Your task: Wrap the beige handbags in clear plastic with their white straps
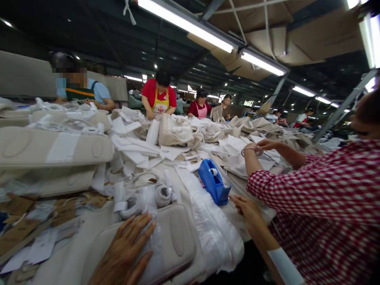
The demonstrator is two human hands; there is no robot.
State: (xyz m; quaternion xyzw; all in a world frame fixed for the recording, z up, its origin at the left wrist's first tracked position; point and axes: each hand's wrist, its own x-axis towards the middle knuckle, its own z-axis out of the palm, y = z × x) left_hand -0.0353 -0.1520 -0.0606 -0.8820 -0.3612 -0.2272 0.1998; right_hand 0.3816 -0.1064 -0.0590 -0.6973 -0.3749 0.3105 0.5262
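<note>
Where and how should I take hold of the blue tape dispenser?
Probably across the long sides of the tape dispenser, from above: its narrow body sits upright with the white roll exposed on top, while the right hand is by its near end.

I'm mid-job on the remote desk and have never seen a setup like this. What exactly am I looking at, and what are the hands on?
There is no machine here: it is a person with bare hands, seen by one head-worn camera looking forward and down. The left hand lies flat on a beige bag with a raised oval. The right hand is at the near end of a blue plastic tape dispenser; whether it pinches any tape is unclear. Between them lies crumpled clear plastic. At the left are stacked beige bags and brown card tags. The red-and-white checked sleeves belong to a co-worker.
</note>
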